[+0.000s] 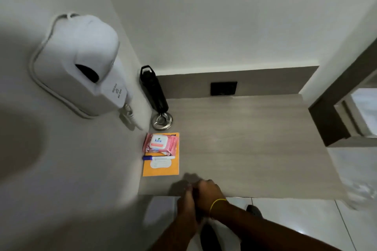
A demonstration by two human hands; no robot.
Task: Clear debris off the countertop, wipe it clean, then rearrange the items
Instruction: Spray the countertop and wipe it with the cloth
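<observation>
1. My left hand [186, 204] and my right hand [209, 193] touch each other at the near edge of the countertop [244, 138]; I cannot tell the finger state.
2. The wipes pack [160, 143] and the pen [158, 157] lie on the orange booklet [161, 169] at the left.

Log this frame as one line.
hands: left and right together at counter front edge | grasp: unclear | left side: bottle, wipes and pen on orange booklet
</observation>
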